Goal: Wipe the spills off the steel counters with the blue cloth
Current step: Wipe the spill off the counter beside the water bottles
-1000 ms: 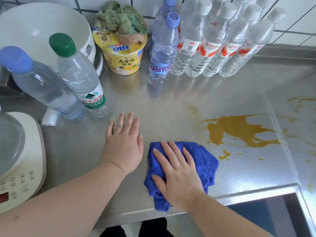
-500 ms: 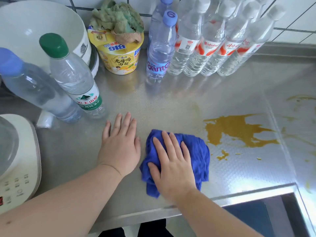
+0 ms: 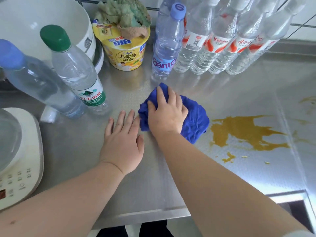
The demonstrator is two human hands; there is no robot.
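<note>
Wiping is in hand: the right hand (image 3: 166,113) presses the bunched blue cloth (image 3: 193,120) on the steel counter (image 3: 171,185), fingers curled into it, just left of the yellow spill (image 3: 242,130). The left hand (image 3: 122,142) rests flat, fingers straight. Next, the cloth likely needs sweeping right across the spill.

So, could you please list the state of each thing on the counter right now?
Blue cloth: bunched, under the right hand.
Left hand: flat on the steel counter.
Big yellow spill: not yet wiped.
Green-capped bottle: capped, upright.
Noodle cup: upright, a rag stuffed on top.
</note>
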